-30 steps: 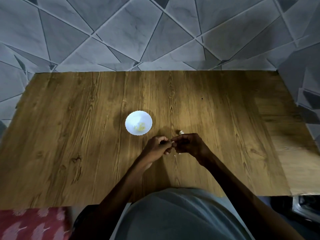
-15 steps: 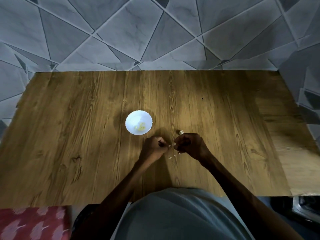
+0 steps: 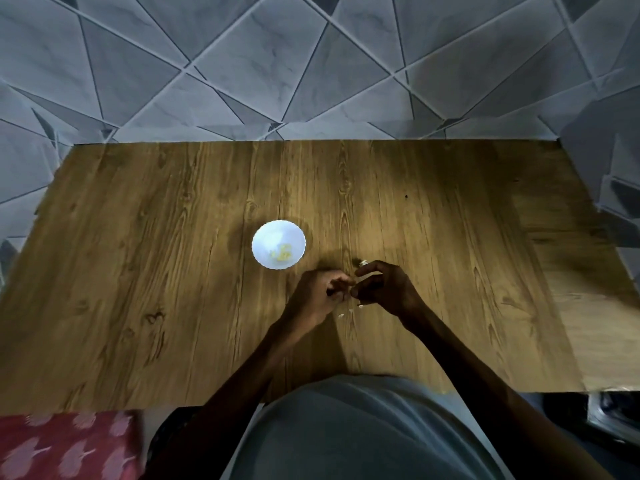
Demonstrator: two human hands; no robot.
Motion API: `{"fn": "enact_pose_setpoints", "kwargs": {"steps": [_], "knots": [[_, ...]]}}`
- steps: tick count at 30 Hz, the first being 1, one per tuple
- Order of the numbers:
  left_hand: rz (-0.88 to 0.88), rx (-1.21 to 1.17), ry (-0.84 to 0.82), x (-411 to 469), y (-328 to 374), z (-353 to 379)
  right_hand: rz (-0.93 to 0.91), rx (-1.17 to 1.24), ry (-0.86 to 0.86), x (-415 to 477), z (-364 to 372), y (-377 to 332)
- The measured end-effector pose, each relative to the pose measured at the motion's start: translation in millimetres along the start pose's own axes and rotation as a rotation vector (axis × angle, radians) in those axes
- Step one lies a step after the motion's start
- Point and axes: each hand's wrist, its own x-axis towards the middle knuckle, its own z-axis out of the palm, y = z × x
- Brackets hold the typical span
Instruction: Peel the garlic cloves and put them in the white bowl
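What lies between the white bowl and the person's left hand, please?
Only bare table in the head view; the white bowl and left hand stand apart.

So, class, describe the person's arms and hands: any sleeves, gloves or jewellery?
No sleeves show: the left hand and right hand come in on bare arms. No gloves, and no ring, watch or bracelet is visible in the dim light. A grey top covers the torso.

Bowl (image 3: pixel 266 237) on table (image 3: pixel 138 271), left hand (image 3: pixel 315 296) and right hand (image 3: pixel 388 289) nearer, right of it
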Motion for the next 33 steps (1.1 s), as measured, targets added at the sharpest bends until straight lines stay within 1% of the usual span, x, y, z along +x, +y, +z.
{"fn": "enact_pose_setpoints", "kwargs": {"steps": [2, 6, 9, 12, 14, 17, 20, 21, 22, 24, 26, 27, 30, 32, 33], "knots": [[0.005, 0.014, 0.010, 0, 0, 1, 0.028, 0.019, 0.001, 1, -1, -3], [-0.057, -0.086, 0.020, 2, -3, 2, 0.015, -0.033, 0.023, 2, -2, -3], [-0.122, -0.178, 0.036, 4, -2, 1, -0.023, -0.097, 0.019, 4, -1, -2], [-0.181, -0.264, 0.020, 6, 0, 1, -0.072, -0.217, 0.024, 6, 2, -2], [-0.202, -0.278, 0.016, 7, -2, 1, -0.128, -0.295, 0.029, 6, 4, -3], [-0.215, -0.281, 0.013, 9, -5, 2, -0.173, -0.317, 0.050, 7, 5, -2], [-0.304, -0.328, 0.058, 9, -6, 4, -0.195, -0.377, 0.062, 10, 4, 1], [-0.327, -0.313, 0.073, 9, -10, 5, -0.198, -0.389, 0.061, 12, 4, 3], [-0.344, -0.238, 0.082, 10, -13, 5, -0.193, -0.392, 0.060, 13, 3, 5], [-0.333, -0.041, 0.085, 11, -21, 4, -0.185, -0.396, 0.063, 13, 2, 8], [-0.322, 0.042, 0.064, 11, -25, 5, -0.193, -0.410, 0.071, 13, 1, 10], [-0.311, 0.046, 0.055, 11, -27, 6, -0.194, -0.405, 0.065, 12, 0, 11], [-0.358, 0.014, 0.028, 9, -25, 8, -0.196, -0.366, 0.034, 10, -1, 14], [-0.388, -0.065, 0.017, 8, -25, 10, -0.199, -0.344, 0.024, 8, -3, 15], [-0.403, -0.147, 0.014, 8, -26, 12, -0.200, -0.331, 0.020, 8, -3, 15]]}}
